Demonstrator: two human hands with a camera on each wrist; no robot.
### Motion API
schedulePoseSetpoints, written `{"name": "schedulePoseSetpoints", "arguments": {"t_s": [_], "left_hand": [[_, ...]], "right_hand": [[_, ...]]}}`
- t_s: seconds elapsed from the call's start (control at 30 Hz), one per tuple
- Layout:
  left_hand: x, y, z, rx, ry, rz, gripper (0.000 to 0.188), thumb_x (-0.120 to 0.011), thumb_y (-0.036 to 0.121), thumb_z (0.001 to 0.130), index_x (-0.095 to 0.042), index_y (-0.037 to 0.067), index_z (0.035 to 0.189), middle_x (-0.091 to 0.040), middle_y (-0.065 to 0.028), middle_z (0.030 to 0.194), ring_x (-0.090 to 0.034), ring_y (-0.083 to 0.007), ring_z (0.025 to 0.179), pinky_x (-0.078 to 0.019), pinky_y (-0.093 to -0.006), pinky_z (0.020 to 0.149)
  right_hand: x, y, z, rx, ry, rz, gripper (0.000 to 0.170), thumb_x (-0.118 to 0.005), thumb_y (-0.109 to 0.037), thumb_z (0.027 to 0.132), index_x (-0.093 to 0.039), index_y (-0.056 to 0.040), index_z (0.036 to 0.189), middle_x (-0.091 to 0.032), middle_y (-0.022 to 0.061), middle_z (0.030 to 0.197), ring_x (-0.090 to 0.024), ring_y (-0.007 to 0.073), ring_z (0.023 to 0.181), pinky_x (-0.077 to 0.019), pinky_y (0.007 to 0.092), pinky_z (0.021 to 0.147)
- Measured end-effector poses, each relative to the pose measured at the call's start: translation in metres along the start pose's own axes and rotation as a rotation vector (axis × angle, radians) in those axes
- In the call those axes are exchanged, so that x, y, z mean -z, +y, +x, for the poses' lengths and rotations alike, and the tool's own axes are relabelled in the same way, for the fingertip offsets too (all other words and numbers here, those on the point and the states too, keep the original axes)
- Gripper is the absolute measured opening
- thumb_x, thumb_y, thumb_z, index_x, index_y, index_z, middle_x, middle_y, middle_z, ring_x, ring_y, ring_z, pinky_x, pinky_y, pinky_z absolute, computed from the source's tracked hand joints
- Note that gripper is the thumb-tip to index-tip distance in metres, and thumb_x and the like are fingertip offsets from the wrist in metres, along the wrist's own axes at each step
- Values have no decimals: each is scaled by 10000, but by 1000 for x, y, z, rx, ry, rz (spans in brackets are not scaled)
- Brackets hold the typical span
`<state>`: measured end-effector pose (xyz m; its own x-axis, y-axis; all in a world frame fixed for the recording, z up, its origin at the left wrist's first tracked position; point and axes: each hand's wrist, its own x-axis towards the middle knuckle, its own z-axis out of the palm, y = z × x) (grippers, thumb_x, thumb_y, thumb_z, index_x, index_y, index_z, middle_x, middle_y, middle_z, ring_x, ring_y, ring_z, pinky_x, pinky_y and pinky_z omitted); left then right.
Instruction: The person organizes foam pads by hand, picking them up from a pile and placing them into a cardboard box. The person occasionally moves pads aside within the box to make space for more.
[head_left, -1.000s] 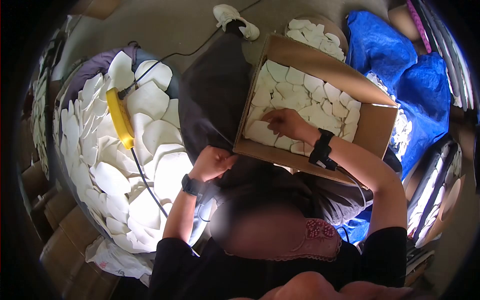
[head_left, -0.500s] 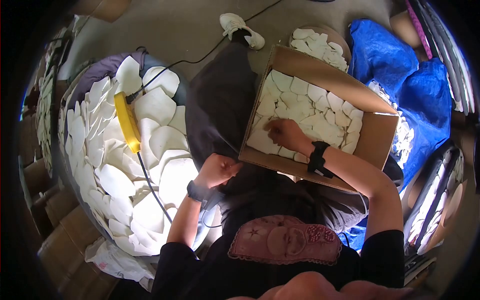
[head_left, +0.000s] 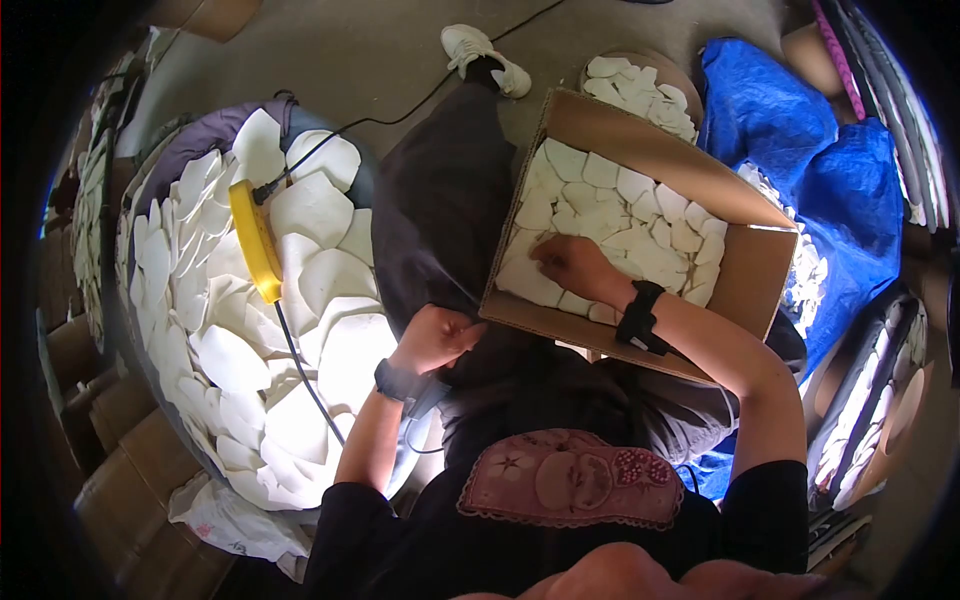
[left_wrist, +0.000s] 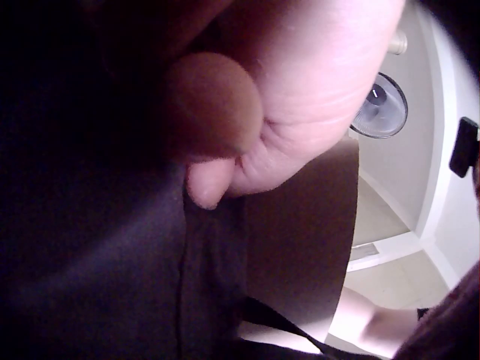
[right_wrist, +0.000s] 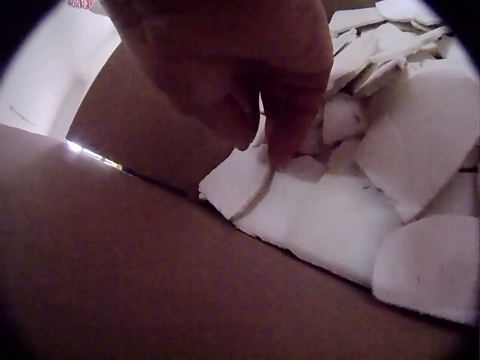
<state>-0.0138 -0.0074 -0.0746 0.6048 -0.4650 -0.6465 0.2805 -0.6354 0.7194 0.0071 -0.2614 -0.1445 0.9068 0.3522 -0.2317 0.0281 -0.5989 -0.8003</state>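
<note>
The right hand [head_left: 578, 268] is nearer the broad white piece [head_left: 528, 281] in the cardboard box [head_left: 655, 352]; its fingers point down with a narrow gap — no piece visible between them — and a fingertip seems to touch that piece's inner edge; the piece lies beneath and towards the person, long axis along the near wall; the left hand [head_left: 432, 340], outside, curls loosely, nothing visibly held.

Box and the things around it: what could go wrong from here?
The white pieces lie overlapped in the box, so the right hand might knock some out of place. The cord from the yellow block passes near a shoe; a foot might snag it and drag the block across the pile beneath.
</note>
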Motion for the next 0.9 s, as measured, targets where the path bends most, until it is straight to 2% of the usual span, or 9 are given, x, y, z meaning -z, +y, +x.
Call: {"name": "schedulePoseSetpoints", "arguments": {"t_s": [0.1, 0.17, 0.3, 0.37, 0.6, 0.67, 0.8, 0.87, 0.9], "left_hand": [[-1, -1, 1, -2, -2, -6, 328, -582, 236, 826, -590, 39, 563, -499, -34, 402, -494, -104, 342, -362, -236, 380], [0, -5, -1, 3, 0, -4, 328, -583, 236, 825, -591, 38, 564, -502, -36, 404, -494, -105, 342, -362, -235, 381], [-1, -4, 1, -11, 8, 1, 323, -583, 238, 824, -598, 34, 574, -511, -41, 411, -500, -106, 346, -367, -237, 378], [0, -2, 1, -13, 6, 3, 320, -584, 238, 823, -601, 33, 578, -514, -42, 413, -503, -107, 348, -369, -238, 377], [0, -1, 0, 15, -4, 8, 309, -587, 231, 821, -607, 32, 586, -514, -40, 418, -510, -112, 352, -377, -242, 380], [0, -1, 0, 14, -4, 8, 308, -587, 229, 821, -606, 32, 585, -513, -40, 420, -510, -112, 352, -377, -242, 381], [-2, -4, 1, 12, 2, -32, 316, -588, 232, 820, -597, 32, 575, -506, -37, 416, -508, -114, 350, -377, -242, 383], [-2, -2, 1, 2, 3, -29, 321, -587, 233, 820, -593, 31, 571, -504, -36, 414, -508, -114, 349, -377, -242, 383], [-1, 1, 0, 20, 5, -13, 325, -585, 233, 821, -591, 31, 568, -503, -37, 412, -506, -115, 347, -376, -242, 383]], "right_hand": [[1, 1, -1, 1, -44, 47, 198, -610, -107, 736, -634, -53, 925, -624, 131, 863, -606, 260, 787, -477, 336, 713], [-3, 1, -1, 23, -14, -47, 204, -612, -106, 734, -633, -61, 932, -618, 122, 867, -594, 266, 796, -472, 346, 725], [-1, 2, -1, 51, -58, -42, 216, -611, -100, 725, -630, -66, 938, -608, 113, 872, -582, 270, 801, -467, 353, 733], [2, 1, 0, 126, -57, -77, 243, -624, -66, 698, -627, -69, 942, -601, 106, 864, -579, 257, 790, -466, 343, 726], [6, 0, 4, 122, -40, 93, 302, -619, 46, 666, -627, -70, 945, -601, 89, 846, -585, 206, 780, -473, 306, 711], [11, 2, 5, 94, -105, 165, 278, -585, 16, 658, -630, -67, 919, -612, 93, 898, -575, 276, 829, -466, 347, 738], [12, 2, 3, 101, -118, 233, 263, -586, 5, 662, -632, -59, 913, -616, 97, 902, -576, 279, 841, -465, 343, 741], [10, 1, 4, 57, -133, 163, 261, -617, 40, 697, -631, -46, 944, -606, 70, 849, -589, 158, 793, -476, 286, 723], [7, 3, 4, 56, -131, 163, 261, -617, 40, 697, -631, -46, 944, -606, 70, 849, -589, 158, 793, -476, 286, 723]]}}
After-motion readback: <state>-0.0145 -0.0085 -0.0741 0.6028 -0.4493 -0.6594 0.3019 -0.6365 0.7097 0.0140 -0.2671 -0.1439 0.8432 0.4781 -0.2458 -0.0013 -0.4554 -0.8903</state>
